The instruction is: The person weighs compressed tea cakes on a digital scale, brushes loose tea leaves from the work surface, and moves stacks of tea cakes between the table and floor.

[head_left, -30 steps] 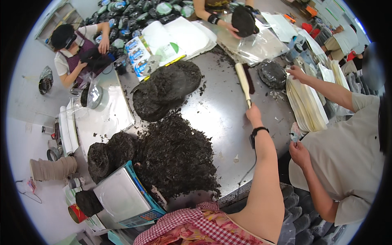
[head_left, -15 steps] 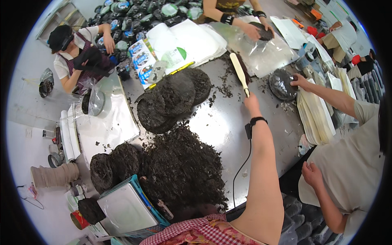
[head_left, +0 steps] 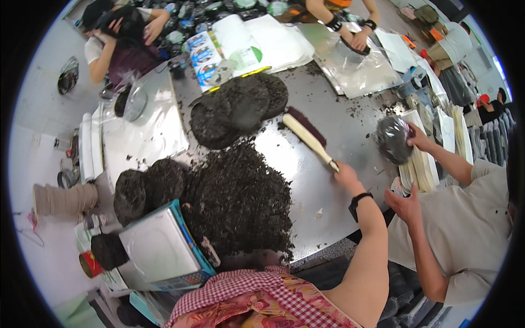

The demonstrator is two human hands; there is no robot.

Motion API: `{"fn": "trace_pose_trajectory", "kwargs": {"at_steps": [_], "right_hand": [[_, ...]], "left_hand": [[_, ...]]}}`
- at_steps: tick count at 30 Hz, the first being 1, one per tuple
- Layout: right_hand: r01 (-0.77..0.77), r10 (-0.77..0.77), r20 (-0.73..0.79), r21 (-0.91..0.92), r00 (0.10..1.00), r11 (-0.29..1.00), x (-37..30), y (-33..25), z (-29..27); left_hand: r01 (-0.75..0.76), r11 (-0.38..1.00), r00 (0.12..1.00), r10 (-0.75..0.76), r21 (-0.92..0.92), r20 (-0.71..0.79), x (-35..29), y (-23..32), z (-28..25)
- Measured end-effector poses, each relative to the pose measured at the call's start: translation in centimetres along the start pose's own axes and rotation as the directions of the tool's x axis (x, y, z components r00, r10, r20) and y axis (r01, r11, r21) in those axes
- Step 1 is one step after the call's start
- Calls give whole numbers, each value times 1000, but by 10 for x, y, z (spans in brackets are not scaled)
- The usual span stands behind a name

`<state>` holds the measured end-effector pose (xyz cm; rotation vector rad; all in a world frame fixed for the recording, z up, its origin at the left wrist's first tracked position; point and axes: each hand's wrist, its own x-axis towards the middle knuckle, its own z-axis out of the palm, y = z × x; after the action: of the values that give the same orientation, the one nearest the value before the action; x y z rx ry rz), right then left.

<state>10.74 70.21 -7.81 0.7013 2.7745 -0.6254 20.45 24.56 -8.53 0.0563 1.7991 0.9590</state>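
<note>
My right hand [head_left: 346, 178] grips the end of a long-handled brush [head_left: 307, 136] with a pale handle and dark red bristles. The brush rests over the metal table [head_left: 317, 218], its bristles angled toward the far side. Left of it lies a wide heap of loose, dark, leafy material [head_left: 240, 202]. Beyond the heap, pressed dark round cakes [head_left: 240, 109] overlap in a row, close to the brush's far end. More round cakes [head_left: 147, 191] lean at the heap's left edge. My left hand is not in view.
A scale [head_left: 158, 246] with a flat white plate stands at the near left. On the right, a co-worker's hand [head_left: 420, 138] holds a plastic-wrapped dark cake [head_left: 394, 140]. Another person's hands [head_left: 358, 41] work at the far side. Paper sheets [head_left: 273, 44] and plastic film lie around.
My right hand has drawn the brush nearer and turned its far end leftward. The co-worker on the right has lifted the wrapped cake, their other hand raised. The view has shifted.
</note>
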Motion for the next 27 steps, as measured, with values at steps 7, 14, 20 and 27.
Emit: {"fn": "trace_pose_trajectory", "kwargs": {"at_steps": [7, 14, 20, 27], "right_hand": [[108, -110, -54, -36, 992, 993, -74, -64, -7], [154, -153, -39, 19, 987, 988, -71, -105, 31], [215, -213, -93, 12, 973, 977, -182, -120, 22], [-106, 149, -171, 235, 974, 966, -249, -86, 99]], "left_hand": [[-46, 999, 995, 45, -5, -87, -63, -46, -1], [83, 996, 959, -75, 20, -272, -174, -183, -39], [278, 960, 901, -274, -37, -337, -254, -300, -49], [340, 940, 886, -314, 18, -340, -281, -343, -82]]}}
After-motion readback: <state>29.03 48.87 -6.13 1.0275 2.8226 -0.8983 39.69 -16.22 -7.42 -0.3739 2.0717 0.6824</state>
